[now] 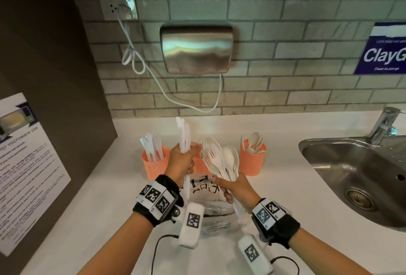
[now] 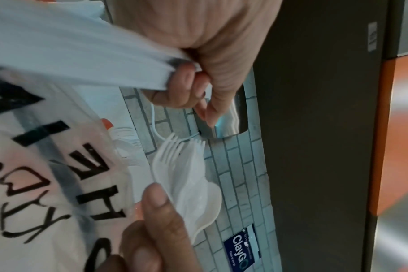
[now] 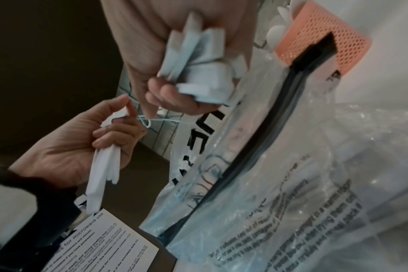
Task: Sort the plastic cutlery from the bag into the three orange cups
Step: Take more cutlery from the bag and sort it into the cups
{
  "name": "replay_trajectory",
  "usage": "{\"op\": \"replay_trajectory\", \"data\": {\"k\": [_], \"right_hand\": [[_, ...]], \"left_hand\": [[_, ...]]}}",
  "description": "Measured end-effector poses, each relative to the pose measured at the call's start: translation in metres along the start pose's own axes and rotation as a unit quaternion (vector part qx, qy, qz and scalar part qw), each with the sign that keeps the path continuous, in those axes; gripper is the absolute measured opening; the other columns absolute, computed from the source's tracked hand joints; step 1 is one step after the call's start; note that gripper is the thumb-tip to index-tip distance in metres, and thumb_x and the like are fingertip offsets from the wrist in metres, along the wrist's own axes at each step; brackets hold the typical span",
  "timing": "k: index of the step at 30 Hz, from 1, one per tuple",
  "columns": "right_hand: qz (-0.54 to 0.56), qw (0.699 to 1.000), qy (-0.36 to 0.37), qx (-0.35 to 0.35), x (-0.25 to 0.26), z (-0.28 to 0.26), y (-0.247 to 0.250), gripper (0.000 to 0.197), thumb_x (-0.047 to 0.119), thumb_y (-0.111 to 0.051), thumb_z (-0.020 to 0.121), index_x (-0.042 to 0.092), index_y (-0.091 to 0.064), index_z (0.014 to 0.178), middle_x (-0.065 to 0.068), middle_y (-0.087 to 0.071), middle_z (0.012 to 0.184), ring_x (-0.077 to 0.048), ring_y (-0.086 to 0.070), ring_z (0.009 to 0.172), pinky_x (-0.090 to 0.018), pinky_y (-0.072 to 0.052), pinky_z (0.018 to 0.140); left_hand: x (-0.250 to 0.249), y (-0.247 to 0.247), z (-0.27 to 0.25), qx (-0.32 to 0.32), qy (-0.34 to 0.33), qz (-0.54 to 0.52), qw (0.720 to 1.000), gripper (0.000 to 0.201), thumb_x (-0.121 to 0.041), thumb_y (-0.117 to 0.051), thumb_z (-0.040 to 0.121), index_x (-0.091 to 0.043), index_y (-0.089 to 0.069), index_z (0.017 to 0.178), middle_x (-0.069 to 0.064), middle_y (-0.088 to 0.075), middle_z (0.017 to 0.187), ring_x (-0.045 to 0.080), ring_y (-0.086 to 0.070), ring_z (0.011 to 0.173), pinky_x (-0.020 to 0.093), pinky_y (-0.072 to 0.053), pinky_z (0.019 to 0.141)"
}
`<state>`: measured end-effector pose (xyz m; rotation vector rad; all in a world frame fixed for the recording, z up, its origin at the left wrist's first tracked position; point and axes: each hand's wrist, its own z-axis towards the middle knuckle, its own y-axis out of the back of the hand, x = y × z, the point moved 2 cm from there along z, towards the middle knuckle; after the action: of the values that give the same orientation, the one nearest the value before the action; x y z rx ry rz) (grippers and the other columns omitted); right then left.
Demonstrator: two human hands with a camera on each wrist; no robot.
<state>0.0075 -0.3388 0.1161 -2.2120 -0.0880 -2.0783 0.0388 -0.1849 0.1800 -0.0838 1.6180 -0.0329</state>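
Note:
My left hand (image 1: 182, 162) grips a bundle of white plastic knives (image 1: 183, 134), blades up, just right of the left orange cup (image 1: 154, 161), which holds knives. My right hand (image 1: 236, 186) grips a mixed bunch of forks and spoons (image 1: 222, 160) in front of the middle orange cup (image 1: 198, 166), which holds forks and is mostly hidden. The right orange cup (image 1: 252, 161) holds spoons. The clear printed bag (image 1: 211, 200) lies on the counter under both hands. The wrist views show the left hand (image 2: 198, 77) round the knife handles (image 2: 82, 55) and the right hand (image 3: 165, 92) round cutlery handles (image 3: 198, 62).
A steel sink (image 1: 351, 175) with a tap (image 1: 384, 125) lies at the right. A metal wall unit (image 1: 196, 48) with a white cable (image 1: 167, 96) hangs on the tiled wall. A dark panel with a microwave notice (image 1: 24, 164) bounds the left.

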Motion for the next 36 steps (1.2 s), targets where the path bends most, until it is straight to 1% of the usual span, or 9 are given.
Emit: {"op": "replay_trajectory", "data": {"k": [3,9,13,18,22,25,28,32,36], "right_hand": [[-0.013,1.000,0.015,0.017,0.000,0.000,0.000,0.009,0.004,-0.067,0.082,0.006,-0.059,0.087,0.006,-0.047,0.040,-0.008,-0.034,0.029,-0.018,-0.031,0.032],[-0.084,0.994,0.054,0.035,-0.003,-0.001,0.003,0.017,0.003,-0.068,0.081,0.001,-0.058,0.094,-0.006,-0.049,0.051,-0.007,-0.038,0.030,-0.019,-0.034,0.031],[-0.115,0.991,0.044,0.052,-0.004,-0.004,0.008,0.029,0.005,-0.069,0.081,-0.002,-0.056,0.105,0.007,-0.050,0.045,-0.007,-0.040,0.033,-0.019,-0.035,0.033],[-0.122,0.990,0.013,0.065,-0.003,-0.005,0.014,0.025,0.002,-0.068,0.081,0.001,-0.056,0.102,0.008,-0.050,0.043,-0.007,-0.041,0.033,-0.019,-0.036,0.034],[-0.125,0.989,-0.008,0.074,-0.004,-0.006,0.016,0.018,-0.002,-0.065,0.081,0.002,-0.055,0.095,0.008,-0.050,0.042,-0.006,-0.042,0.033,-0.019,-0.035,0.033],[-0.137,0.989,-0.003,0.054,-0.007,-0.006,0.017,0.025,-0.001,-0.065,0.081,-0.004,-0.054,0.103,0.009,-0.051,0.042,-0.005,-0.041,0.033,-0.018,-0.034,0.033],[-0.150,0.988,0.025,0.030,-0.008,-0.008,0.015,0.022,0.000,-0.064,0.082,0.003,-0.056,0.102,0.004,-0.051,0.053,-0.003,-0.042,0.035,-0.017,-0.033,0.033],[-0.170,0.983,0.068,-0.002,-0.007,-0.007,0.011,0.023,-0.002,-0.063,0.081,0.016,-0.055,0.091,0.005,-0.052,0.064,0.004,-0.049,0.040,-0.008,-0.034,0.039],[-0.187,0.979,0.082,-0.018,-0.008,-0.006,0.010,0.024,0.002,-0.065,0.080,0.022,-0.056,0.088,0.005,-0.056,0.067,0.004,-0.051,0.048,-0.009,-0.037,0.045]], "left_hand": [[0.002,-0.003,-0.005,0.021,0.002,0.054,0.998,0.012,-0.017,-0.063,0.087,-0.007,-0.063,0.094,-0.009,-0.042,0.032,0.003,-0.026,0.029,0.014,-0.023,0.030],[0.003,-0.002,-0.004,0.035,0.008,0.093,0.995,0.005,-0.017,-0.067,0.084,-0.017,-0.064,0.081,-0.010,-0.041,0.039,0.005,-0.022,0.032,0.014,-0.020,0.033],[0.002,-0.004,-0.004,0.045,-0.007,0.119,0.992,0.010,-0.014,-0.068,0.083,-0.010,-0.059,0.082,-0.011,-0.047,0.043,0.002,-0.025,0.028,0.013,-0.020,0.033],[-0.001,-0.004,-0.004,0.083,-0.026,0.137,0.987,0.004,-0.013,-0.063,0.087,-0.010,-0.059,0.086,-0.011,-0.047,0.040,0.002,-0.026,0.029,0.015,-0.022,0.033],[-0.004,-0.001,-0.003,0.051,-0.052,0.121,0.990,0.006,-0.012,-0.054,0.089,-0.012,-0.056,0.083,-0.002,-0.044,0.059,0.002,-0.029,0.031,0.015,-0.024,0.033],[-0.005,0.001,0.000,0.020,-0.070,0.123,0.990,0.013,-0.015,-0.051,0.093,-0.011,-0.054,0.082,-0.006,-0.044,0.052,0.002,-0.032,0.028,0.014,-0.025,0.033],[-0.003,0.001,-0.003,0.021,-0.068,0.081,0.994,0.017,-0.020,-0.049,0.096,-0.006,-0.054,0.087,-0.009,-0.048,0.041,0.002,-0.031,0.027,0.013,-0.024,0.032],[0.005,-0.006,-0.010,0.078,-0.048,0.056,0.994,0.018,-0.017,-0.060,0.089,-0.010,-0.052,0.075,-0.008,-0.042,0.033,0.001,-0.025,0.027,0.013,-0.023,0.030],[0.006,-0.007,-0.009,0.069,-0.058,0.051,0.995,0.009,-0.014,-0.060,0.089,-0.008,-0.056,0.082,-0.008,-0.049,0.046,0.001,-0.028,0.028,0.012,-0.024,0.031]]}}
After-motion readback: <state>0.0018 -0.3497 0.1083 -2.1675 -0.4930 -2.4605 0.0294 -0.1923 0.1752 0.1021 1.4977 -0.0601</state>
